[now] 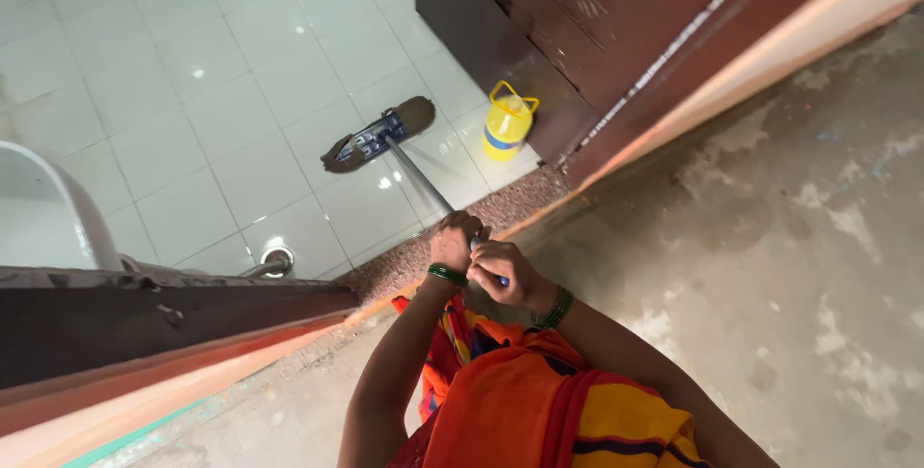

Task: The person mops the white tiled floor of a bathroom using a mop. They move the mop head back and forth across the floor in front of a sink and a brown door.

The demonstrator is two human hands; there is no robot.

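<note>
Both hands clenched on the mop handle (423, 179), left hand (450, 245) above right hand (500, 273). Mop head (377, 135) sits flat on the white tiles (192, 112) near the yellow jug (507, 121). I'd keep strokes short and stay off that jug.

A yellow jug (507, 123) is standing by the dark door (539, 35), upper centre; a white basin (43, 213) is sitting far left.

A white tiled floor (221, 112) carries a mop head (377, 135) and a yellow jug (507, 123). Rough grey concrete (770, 237) adjoins it
</note>
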